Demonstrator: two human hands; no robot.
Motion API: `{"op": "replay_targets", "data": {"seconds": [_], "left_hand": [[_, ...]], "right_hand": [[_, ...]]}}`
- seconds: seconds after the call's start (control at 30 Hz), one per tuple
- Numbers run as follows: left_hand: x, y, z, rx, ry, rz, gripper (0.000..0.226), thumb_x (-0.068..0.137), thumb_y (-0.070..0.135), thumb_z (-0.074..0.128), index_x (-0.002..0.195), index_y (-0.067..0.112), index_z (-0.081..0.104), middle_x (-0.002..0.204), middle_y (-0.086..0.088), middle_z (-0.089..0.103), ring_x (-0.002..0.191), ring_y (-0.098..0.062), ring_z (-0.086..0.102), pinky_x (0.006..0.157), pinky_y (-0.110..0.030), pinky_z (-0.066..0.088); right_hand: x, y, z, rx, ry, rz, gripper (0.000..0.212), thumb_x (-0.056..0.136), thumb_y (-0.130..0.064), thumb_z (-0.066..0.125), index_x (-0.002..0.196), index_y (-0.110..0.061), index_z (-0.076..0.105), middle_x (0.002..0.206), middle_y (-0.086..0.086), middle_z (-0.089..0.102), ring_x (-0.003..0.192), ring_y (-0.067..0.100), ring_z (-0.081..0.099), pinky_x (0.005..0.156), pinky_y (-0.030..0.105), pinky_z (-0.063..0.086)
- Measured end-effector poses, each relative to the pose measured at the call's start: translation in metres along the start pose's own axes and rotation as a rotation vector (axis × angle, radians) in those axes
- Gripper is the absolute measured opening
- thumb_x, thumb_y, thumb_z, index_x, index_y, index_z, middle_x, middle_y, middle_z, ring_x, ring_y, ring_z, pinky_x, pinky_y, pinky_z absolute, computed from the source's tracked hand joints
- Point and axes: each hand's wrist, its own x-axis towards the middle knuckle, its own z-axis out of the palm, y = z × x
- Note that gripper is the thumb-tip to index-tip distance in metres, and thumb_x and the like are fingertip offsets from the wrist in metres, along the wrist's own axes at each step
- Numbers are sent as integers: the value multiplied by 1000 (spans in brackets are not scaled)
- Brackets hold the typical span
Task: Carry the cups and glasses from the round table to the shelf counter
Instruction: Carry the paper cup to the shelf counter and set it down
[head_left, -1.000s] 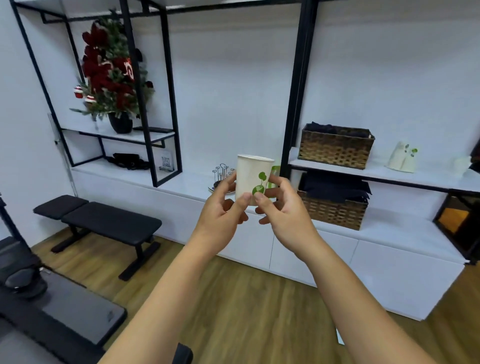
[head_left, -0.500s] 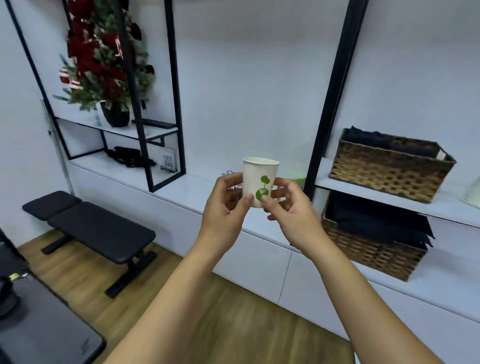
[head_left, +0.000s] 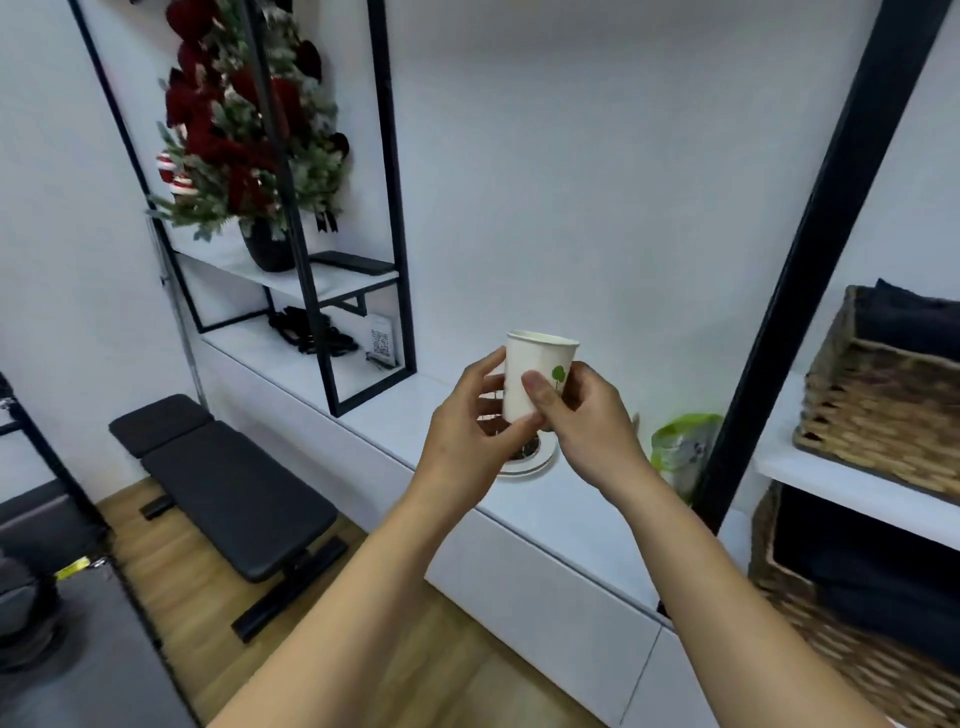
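Note:
A white paper cup (head_left: 535, 371) with a green leaf print is held upright in the air between both hands. My left hand (head_left: 470, 444) grips its left side and base. My right hand (head_left: 587, 421) grips its right side with the thumb across the front. The cup hangs just above the white shelf counter (head_left: 561, 514), over a round white tray (head_left: 535, 460) that is partly hidden behind my hands. The round table is out of view.
A black metal frame post (head_left: 810, 280) rises to the right, with a green bag (head_left: 680, 449) at its foot. Wicker baskets (head_left: 878, 400) sit on the right shelves. A red-flowered plant (head_left: 244, 130) stands upper left. A black bench (head_left: 228, 493) lies on the wood floor.
I have come closer to the counter. The cup and both hands are now above the counter top near the round tray, and the baskets have slid to the right edge.

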Motion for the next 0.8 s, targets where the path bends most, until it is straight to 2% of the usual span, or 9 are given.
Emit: {"op": "replay_targets", "data": {"seconds": [0.1, 0.3, 0.4, 0.43, 0.57, 0.63, 0.7, 0.77, 0.8], "left_hand": [[55, -18, 11, 39, 10, -22, 67, 87, 21, 85, 137, 50, 54, 120, 11, 71, 97, -7, 74, 77, -25, 61], [130, -68, 20, 53, 68, -82, 68, 78, 31, 82, 138, 49, 54, 123, 7, 70, 103, -12, 73, 78, -31, 63], [158, -96, 16, 83, 72, -133, 72, 72, 42, 82, 138, 50, 53, 122, 7, 69, 100, -8, 74, 74, -45, 66], [163, -102, 15, 89, 69, -139, 72, 73, 41, 82, 138, 47, 53, 122, 7, 68, 99, -7, 73, 74, -44, 65], [205, -149, 12, 149, 30, -116, 64, 83, 22, 83, 127, 51, 46, 127, 16, 61, 100, 1, 66, 77, -17, 56], [226, -177, 10, 214, -16, -91, 64, 88, 17, 82, 128, 48, 44, 133, 19, 54, 108, 3, 61, 80, -13, 54], [246, -207, 9, 311, -81, -55, 69, 87, 19, 82, 135, 45, 41, 138, 16, 46, 114, 5, 57, 82, -11, 52], [265, -239, 6, 395, -155, -31, 76, 86, 20, 83, 142, 45, 39, 143, 15, 38, 110, 3, 59, 81, -10, 49], [276, -255, 4, 405, -178, -36, 76, 86, 19, 83, 145, 42, 40, 144, 13, 36, 105, 1, 62, 79, -10, 49]], "right_hand": [[60, 20, -9, -20, -36, 25, 59, 68, -75, 63, 98, -24, 63, 92, 1, 75, 84, 20, 73, 79, 49, 60], [156, 69, -10, -3, -159, 71, 53, 68, -67, 71, 103, -27, 67, 96, -6, 77, 88, 12, 74, 84, 46, 60], [190, 97, 1, -7, -203, 100, 55, 67, -67, 71, 104, -27, 68, 96, -7, 78, 89, 11, 74, 86, 45, 60], [195, 100, 4, -10, -208, 112, 56, 67, -67, 71, 104, -25, 69, 96, -7, 78, 89, 12, 75, 86, 45, 60], [237, 135, 23, -9, -205, 201, 47, 71, -62, 70, 97, -23, 70, 90, -3, 78, 85, 20, 75, 85, 51, 59], [258, 154, 29, -7, -218, 265, 42, 81, -57, 70, 95, -18, 71, 87, 3, 78, 81, 29, 75, 83, 55, 59], [285, 177, 38, 34, -234, 364, 43, 91, -50, 68, 98, -9, 73, 88, 9, 79, 80, 32, 76, 87, 54, 59], [306, 198, 49, 69, -239, 490, 50, 94, -50, 65, 101, -1, 72, 89, 16, 78, 79, 33, 76, 86, 51, 60], [316, 208, 57, 77, -239, 548, 54, 95, -52, 63, 101, 1, 71, 86, 19, 77, 76, 34, 76, 82, 49, 62]]}}
